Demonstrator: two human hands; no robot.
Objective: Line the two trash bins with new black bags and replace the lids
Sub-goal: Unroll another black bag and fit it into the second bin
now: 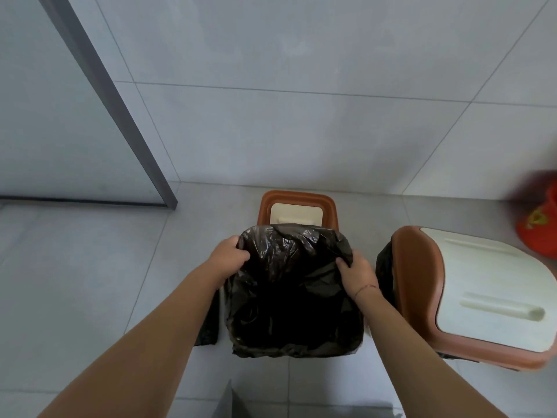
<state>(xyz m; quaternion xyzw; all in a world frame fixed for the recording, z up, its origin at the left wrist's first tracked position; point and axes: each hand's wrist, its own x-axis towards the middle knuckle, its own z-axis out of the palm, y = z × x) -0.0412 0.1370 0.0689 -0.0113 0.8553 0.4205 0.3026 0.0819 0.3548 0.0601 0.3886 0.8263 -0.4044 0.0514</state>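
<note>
While both hands are gripping its upper edge, the black bag [294,294] is sitting stretched over the open bin at the centre of the tiled floor [90,282], its plastic folded down over the rim and hiding the bin body almost entirely. The left hand [227,254] is pinching the bag's corner at about ten o'clock, fingers curled into the plastic; the right hand [357,274] is clutching the edge at about two o'clock, fingers closed on a gathered fold, a thin red bracelet [366,288] showing on that wrist. A loose flap of black plastic is hanging down the bin's side at eight o'clock. At twelve o'clock, just behind the bag and against the wall [301,116], a brown lid with a cream flap [297,211] is lying on the floor. At three o'clock, a second bin [470,297] is standing lidded, brown frame and cream swing flap on top, black bag peeking out beneath. Farther toward two o'clock, a blurred red object [539,224] is resting by the wall.
</note>
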